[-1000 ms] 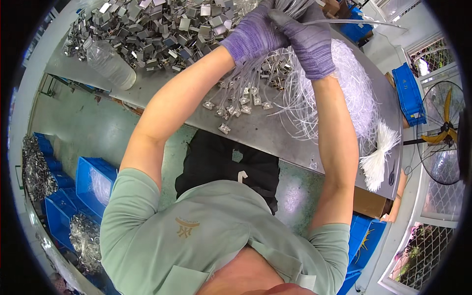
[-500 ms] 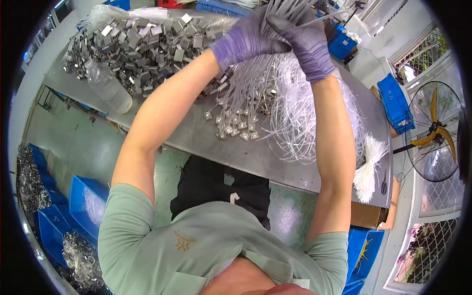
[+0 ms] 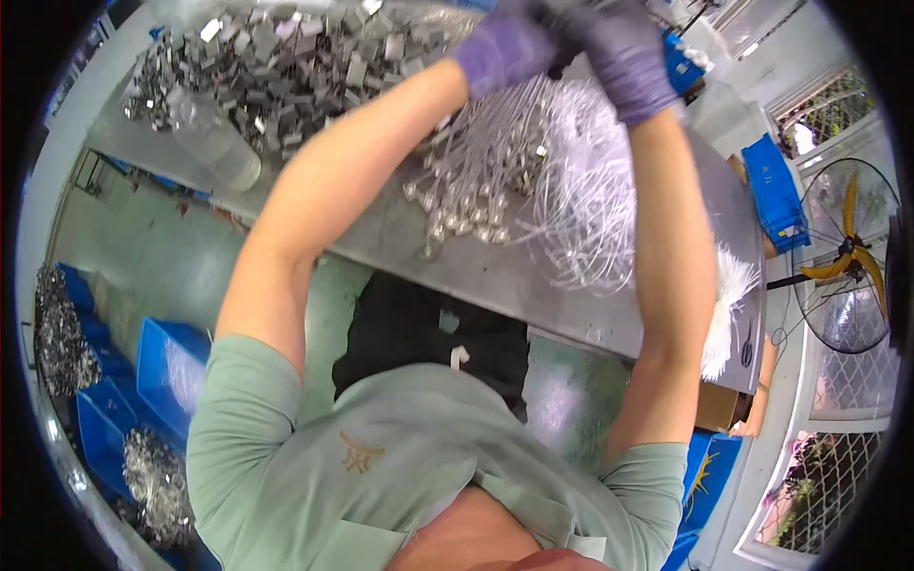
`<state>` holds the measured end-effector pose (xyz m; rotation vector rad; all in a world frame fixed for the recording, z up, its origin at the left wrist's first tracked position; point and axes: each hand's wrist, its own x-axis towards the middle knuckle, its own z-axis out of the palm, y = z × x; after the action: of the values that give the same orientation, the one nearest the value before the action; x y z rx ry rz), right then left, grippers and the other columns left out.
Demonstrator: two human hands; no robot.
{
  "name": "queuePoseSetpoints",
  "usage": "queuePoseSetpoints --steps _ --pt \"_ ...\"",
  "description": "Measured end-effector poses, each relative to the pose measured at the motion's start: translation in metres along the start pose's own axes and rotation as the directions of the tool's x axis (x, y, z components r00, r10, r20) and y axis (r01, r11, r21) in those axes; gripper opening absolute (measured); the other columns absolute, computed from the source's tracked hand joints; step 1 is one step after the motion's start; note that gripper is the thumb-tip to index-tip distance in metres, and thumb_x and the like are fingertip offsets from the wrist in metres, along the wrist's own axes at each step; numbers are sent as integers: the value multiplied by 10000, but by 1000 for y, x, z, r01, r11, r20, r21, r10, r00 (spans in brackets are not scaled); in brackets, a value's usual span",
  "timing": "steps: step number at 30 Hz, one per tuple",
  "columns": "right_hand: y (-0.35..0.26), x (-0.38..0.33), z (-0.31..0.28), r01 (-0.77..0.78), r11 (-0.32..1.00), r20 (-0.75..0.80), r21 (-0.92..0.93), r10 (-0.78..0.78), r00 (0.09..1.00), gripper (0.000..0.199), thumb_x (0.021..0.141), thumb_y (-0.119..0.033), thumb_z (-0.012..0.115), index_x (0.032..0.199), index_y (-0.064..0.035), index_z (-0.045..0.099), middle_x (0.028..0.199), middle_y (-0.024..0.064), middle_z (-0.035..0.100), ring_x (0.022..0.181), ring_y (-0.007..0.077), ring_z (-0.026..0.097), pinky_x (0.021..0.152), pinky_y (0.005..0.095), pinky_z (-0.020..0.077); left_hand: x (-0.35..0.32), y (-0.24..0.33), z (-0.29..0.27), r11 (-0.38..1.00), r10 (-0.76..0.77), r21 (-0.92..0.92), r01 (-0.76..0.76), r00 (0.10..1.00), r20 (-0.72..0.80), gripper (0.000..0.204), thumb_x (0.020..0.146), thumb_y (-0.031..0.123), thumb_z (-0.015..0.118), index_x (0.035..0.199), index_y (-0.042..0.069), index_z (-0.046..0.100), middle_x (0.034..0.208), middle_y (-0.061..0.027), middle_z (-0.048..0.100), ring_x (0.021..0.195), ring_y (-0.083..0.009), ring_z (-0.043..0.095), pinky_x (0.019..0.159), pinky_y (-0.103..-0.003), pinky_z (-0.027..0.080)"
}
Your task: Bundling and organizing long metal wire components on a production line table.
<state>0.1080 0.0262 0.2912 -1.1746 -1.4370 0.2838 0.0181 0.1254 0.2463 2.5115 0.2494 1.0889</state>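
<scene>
My left hand (image 3: 509,49), in a purple knit glove with dark fingers, is at the top edge of the picture. My right hand (image 3: 624,62), gloved alike, is pressed close beside it. Motion blurs the fingers of both, and what lies between them is hidden. Just below the hands, a bundle of thin clear strands (image 3: 495,124) runs down the grey table, with small shiny square pieces (image 3: 466,221) at its near ends. A loose tangle of clear-white strands (image 3: 590,190) lies under my right wrist.
A big pile of small grey metal pieces (image 3: 314,62) covers the table's far left, with a clear plastic bottle (image 3: 214,147) lying by it. White strands (image 3: 728,309) bunch near the right edge. A caged fan (image 3: 845,252) and a blue bin (image 3: 773,190) stand right; blue bins (image 3: 171,371) sit lower left.
Both hands have moved up and a little right, to the picture's top edge. Half a second ago they gripped clear strands; now their fingers are blurred. The whole view has shifted slightly.
</scene>
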Motion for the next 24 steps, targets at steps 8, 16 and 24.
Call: queuePoseSetpoints --steps 8,16,24 --pt "-16 -6 -1 58 998 121 9 -59 991 454 784 -236 717 1109 23 534 996 102 626 860 154 591 746 275 491 7 15 -20 979 173 -63 -195 952 -253 302 771 273 674 974 53 635 858 -145 674 811 -273 658 708 -341 512" --pt "14 -82 9 257 955 -237 -145 -286 929 414 785 -197 729 1113 16 592 1017 99 651 933 148 598 868 272 454 -12 22 -26 708 -218 -694 132 975 -36 310 714 189 745 878 -51 636 755 -138 670 623 -159 632 576 -283 522" --pt "79 -148 12 -349 928 126 -130 365 923 213 872 -155 622 1024 -8 650 961 85 673 900 130 619 824 260 477 -11 28 -30 783 -365 -531 324 930 28 234 741 181 706 760 -41 634 639 -113 642 544 -160 609 542 -275 517"
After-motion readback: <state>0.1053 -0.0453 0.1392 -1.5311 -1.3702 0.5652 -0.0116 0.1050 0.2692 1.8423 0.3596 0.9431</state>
